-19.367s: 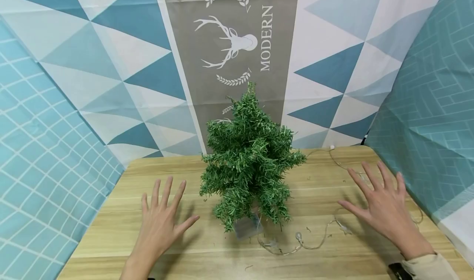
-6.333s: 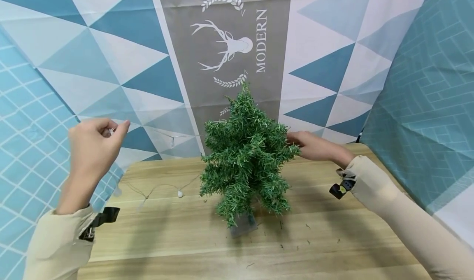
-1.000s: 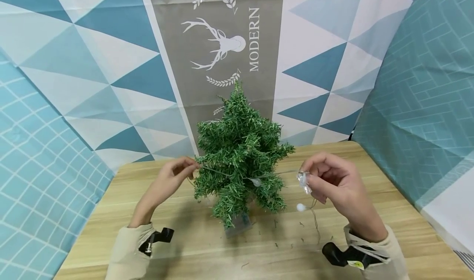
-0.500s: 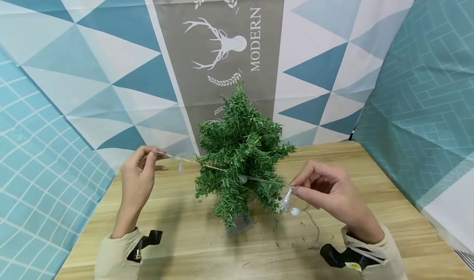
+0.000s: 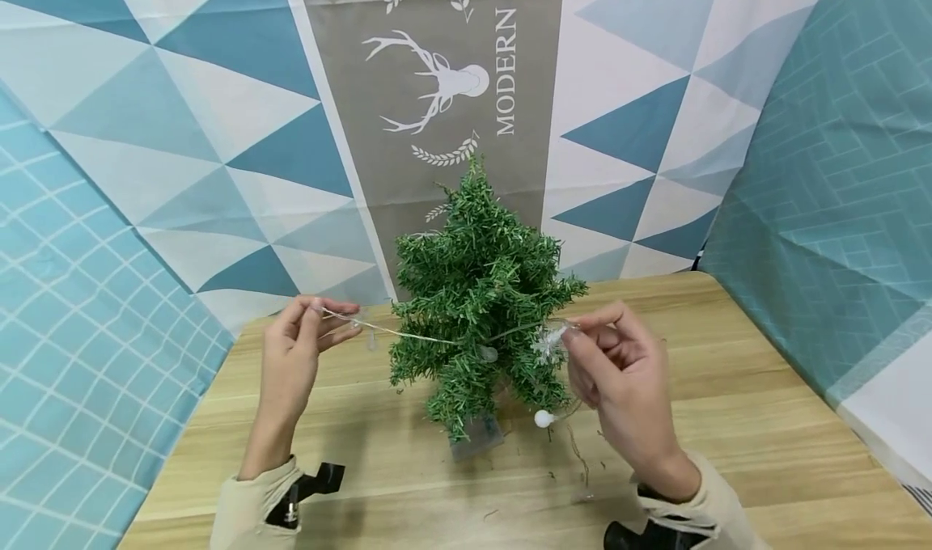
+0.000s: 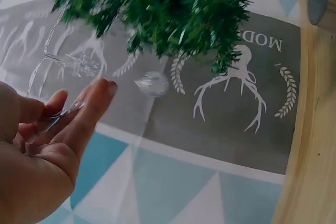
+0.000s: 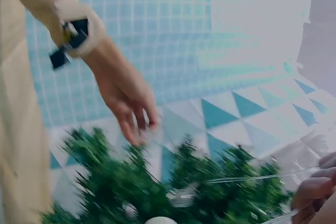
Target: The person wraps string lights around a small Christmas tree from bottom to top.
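A small green artificial Christmas tree (image 5: 480,283) stands mid-table in the head view. A thin string of lights (image 5: 425,339) crosses its front, drawn between both hands. The left hand (image 5: 294,352) pinches the wire left of the tree; its other fingers extend. The right hand (image 5: 622,380) pinches the wire at the right, beside a clear snowflake light (image 5: 549,344). A clear bulb (image 5: 488,354) lies against the front branches. Below the right hand hangs a white ball light (image 5: 542,419). In the left wrist view, another snowflake (image 6: 81,65) and a blurred clear bulb (image 6: 153,84) hang near the left fingers.
The tree's clear base (image 5: 476,438) rests on the wooden table (image 5: 408,501), with bits of green needle scattered around. Loose wire (image 5: 578,453) trails onto the table at the right. Patterned cloth (image 5: 626,73) hangs behind and at both sides.
Over the last second the left hand moved away from the tree's left side, stretching the wire. The right hand moved left, bringing the snowflake against the right branches. Earlier, the hands were empty and spread.
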### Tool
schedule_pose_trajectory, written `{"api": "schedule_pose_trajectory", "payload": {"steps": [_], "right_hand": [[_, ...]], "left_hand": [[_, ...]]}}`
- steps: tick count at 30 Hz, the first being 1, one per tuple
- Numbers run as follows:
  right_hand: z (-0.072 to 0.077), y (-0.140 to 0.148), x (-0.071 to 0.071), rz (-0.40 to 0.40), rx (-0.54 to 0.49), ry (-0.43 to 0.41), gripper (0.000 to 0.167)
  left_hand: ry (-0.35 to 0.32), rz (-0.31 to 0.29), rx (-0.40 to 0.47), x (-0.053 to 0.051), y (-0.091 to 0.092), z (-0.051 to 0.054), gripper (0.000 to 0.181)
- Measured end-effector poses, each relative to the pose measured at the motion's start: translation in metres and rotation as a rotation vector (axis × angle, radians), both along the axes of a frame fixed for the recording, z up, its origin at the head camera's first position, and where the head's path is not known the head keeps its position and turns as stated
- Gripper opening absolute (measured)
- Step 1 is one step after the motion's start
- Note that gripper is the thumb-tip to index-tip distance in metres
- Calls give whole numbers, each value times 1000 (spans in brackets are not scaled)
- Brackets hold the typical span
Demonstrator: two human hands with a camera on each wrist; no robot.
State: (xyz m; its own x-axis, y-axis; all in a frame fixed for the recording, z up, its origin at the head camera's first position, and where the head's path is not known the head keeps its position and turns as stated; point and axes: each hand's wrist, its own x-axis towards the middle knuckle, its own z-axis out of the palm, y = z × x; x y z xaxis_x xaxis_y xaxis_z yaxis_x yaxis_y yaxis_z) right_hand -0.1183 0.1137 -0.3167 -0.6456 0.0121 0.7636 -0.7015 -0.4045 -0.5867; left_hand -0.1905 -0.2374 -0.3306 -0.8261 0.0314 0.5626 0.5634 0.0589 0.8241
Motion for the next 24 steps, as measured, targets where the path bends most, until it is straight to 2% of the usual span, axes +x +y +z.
{"api": "schedule_pose_trajectory", "payload": {"steps": [2, 5, 7, 9, 12, 14, 16, 18, 21, 24], "right_hand": [[4, 11, -1, 26, -17, -36, 23], [10, 36, -2, 140, 27, -26, 31], [13, 56, 1, 215, 162, -9, 37], [15, 74, 6, 267, 375, 20, 40], [18, 89, 12, 302, 688, 81, 41], [19, 89, 12, 341, 791, 131, 39], [20, 87, 12, 374, 828, 158, 37], [21, 86, 11, 381, 817, 195, 37], [25, 90, 13, 388, 765, 223, 39], [29, 99, 17, 428, 675, 252, 38]], "left_hand": [[18, -31, -46, 1, 6, 1, 36], [12, -141, -94, 4, 11, 3, 32], [-16, -229, -136, 6, 11, 5, 28], [-35, -283, -208, 9, 10, 7, 24], [-36, -307, -321, 13, 4, 9, 23], [-30, -316, -371, 16, -1, 9, 27], [-19, -332, -396, 17, -6, 8, 30], [-5, -345, -401, 19, -9, 7, 31], [8, -323, -387, 23, -12, 9, 30], [50, -305, -324, 27, -13, 14, 30]]}}
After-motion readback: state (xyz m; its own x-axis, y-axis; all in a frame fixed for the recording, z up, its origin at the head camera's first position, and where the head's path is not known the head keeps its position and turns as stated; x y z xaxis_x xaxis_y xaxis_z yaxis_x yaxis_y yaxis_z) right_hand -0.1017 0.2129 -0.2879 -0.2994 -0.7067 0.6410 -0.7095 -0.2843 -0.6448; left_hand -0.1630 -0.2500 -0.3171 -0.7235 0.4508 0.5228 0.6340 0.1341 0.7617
